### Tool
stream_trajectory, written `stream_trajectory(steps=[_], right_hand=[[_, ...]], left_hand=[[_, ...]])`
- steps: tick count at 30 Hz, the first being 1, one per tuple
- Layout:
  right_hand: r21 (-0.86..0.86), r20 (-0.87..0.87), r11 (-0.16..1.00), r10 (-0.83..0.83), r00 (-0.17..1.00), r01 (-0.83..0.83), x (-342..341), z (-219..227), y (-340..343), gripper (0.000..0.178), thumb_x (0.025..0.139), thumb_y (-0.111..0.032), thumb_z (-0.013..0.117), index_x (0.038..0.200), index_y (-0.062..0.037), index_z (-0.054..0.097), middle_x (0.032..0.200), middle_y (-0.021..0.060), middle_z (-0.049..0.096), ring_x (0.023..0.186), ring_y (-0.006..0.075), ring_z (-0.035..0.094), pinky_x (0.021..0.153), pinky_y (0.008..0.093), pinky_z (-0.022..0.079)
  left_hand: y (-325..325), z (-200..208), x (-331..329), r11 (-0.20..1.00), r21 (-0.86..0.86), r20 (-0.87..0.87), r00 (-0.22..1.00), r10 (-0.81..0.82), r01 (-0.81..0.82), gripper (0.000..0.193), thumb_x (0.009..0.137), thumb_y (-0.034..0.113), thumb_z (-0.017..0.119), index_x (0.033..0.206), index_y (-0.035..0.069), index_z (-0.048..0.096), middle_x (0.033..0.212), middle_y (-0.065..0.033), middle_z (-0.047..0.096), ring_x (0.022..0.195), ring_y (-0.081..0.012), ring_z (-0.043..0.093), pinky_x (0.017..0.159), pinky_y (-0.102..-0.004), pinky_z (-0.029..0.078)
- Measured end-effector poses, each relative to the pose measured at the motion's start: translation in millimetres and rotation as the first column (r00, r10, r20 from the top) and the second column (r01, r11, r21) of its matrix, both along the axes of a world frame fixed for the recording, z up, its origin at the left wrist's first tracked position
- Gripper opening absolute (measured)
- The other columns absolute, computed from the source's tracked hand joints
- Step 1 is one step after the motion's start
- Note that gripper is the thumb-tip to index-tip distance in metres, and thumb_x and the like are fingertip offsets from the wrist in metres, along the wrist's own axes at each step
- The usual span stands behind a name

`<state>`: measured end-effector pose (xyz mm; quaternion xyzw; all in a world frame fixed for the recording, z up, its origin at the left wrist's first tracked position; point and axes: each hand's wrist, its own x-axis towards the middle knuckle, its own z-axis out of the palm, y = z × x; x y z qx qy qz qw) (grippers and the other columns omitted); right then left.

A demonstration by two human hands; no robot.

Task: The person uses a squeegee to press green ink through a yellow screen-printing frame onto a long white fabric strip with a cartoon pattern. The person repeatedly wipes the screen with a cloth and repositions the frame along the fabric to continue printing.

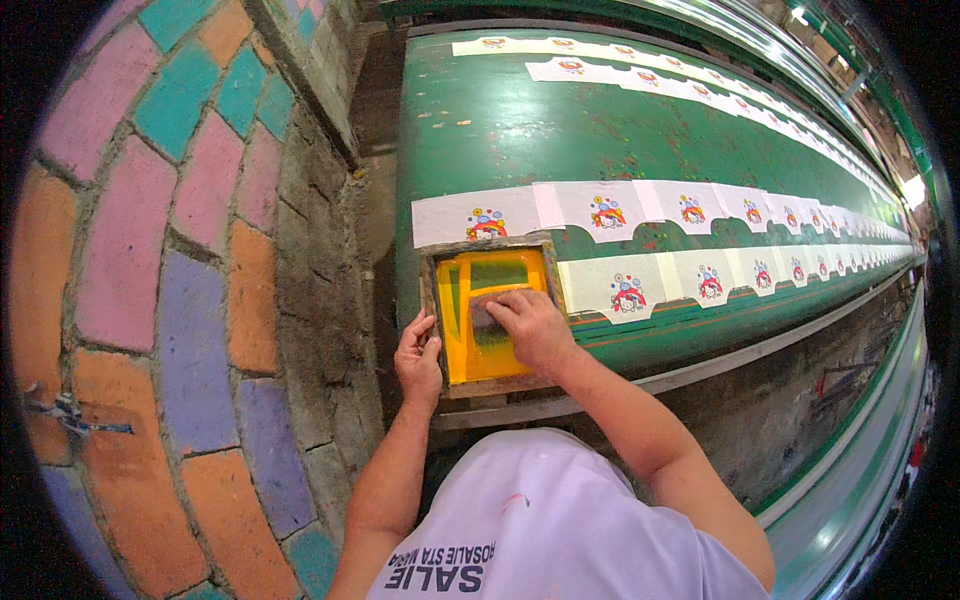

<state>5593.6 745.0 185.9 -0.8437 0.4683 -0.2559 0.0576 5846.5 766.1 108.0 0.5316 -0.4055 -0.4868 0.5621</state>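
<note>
A wooden screen-printing frame (490,244) lies at the near left end of the green table, its mesh coated with yellow ink (470,365). My left hand (418,358) grips the frame's left side, fingers curled over the wood. Inside the frame, my right hand (532,328) is closed on a brownish squeegee (486,320), which rests against the inked mesh. Whatever lies under the frame is mostly hidden. Just beyond its far edge shows a white cloth piece (440,222) with a colourful cartoon print.
Rows of printed white cloth pieces (607,212) run along the long green table (470,120) to the right. A wall of painted blocks (115,270) stands close on my left. A grey rail (700,372) follows the table's near edge. Another long table (850,500) extends at the lower right.
</note>
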Motion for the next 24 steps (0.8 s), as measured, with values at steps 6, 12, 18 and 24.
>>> stream_trajectory(steps=[6, 12, 18, 24], right_hand=[[0.062, -0.012, 0.998, -0.009, 1.000, 0.010, 3, 11, -63, 0.062, 0.075, 0.003, 0.080, 0.136, -0.0085, 0.073, 0.126, 0.0141, 0.073, 0.120, 0.0398, 0.069, 0.106, 0.0499, 0.056], [0.136, -0.060, 0.989, 0.058, 0.997, -0.049, 20, 16, -85, 0.062, 0.076, 0.005, 0.078, 0.136, -0.0074, 0.074, 0.126, 0.0150, 0.072, 0.120, 0.0392, 0.069, 0.106, 0.0502, 0.056], [0.372, -0.185, 0.902, 0.305, 0.934, -0.221, 19, 28, -77, 0.045, 0.083, -0.006, 0.075, 0.127, -0.0141, 0.078, 0.116, 0.0117, 0.075, 0.120, 0.0365, 0.070, 0.108, 0.0515, 0.056], [0.110, -0.301, 0.801, 0.591, 0.749, -0.588, -16, 38, -65, 0.028, 0.089, -0.017, 0.072, 0.115, -0.0212, 0.081, 0.111, 0.0035, 0.076, 0.117, 0.0278, 0.072, 0.112, 0.0479, 0.050]], left_hand=[[-7, 5, -2, 1.000, -0.001, 0.137, 0.990, -0.030, 0.031, 0.048, 0.097, -0.012, 0.064, 0.144, 0.000, 0.067, 0.167, -0.0161, 0.059, 0.145, -0.0238, 0.062, 0.122, -0.0366, 0.049], [-6, 10, 3, 0.997, 0.054, 0.170, 0.984, -0.061, 0.052, 0.048, 0.096, -0.012, 0.068, 0.142, 0.002, 0.069, 0.166, -0.0167, 0.060, 0.143, -0.0232, 0.064, 0.121, -0.0356, 0.051], [-8, 2, 1, 0.999, 0.025, 0.083, 0.995, -0.050, 0.048, 0.048, 0.095, -0.013, 0.069, 0.142, 0.001, 0.068, 0.166, -0.0166, 0.059, 0.145, -0.0245, 0.063, 0.122, -0.0369, 0.051], [-8, -1, 1, 0.999, 0.007, 0.076, 0.996, -0.048, 0.047, 0.048, 0.096, -0.015, 0.067, 0.142, 0.000, 0.068, 0.166, -0.0169, 0.059, 0.147, -0.0254, 0.062, 0.123, -0.0376, 0.050]])
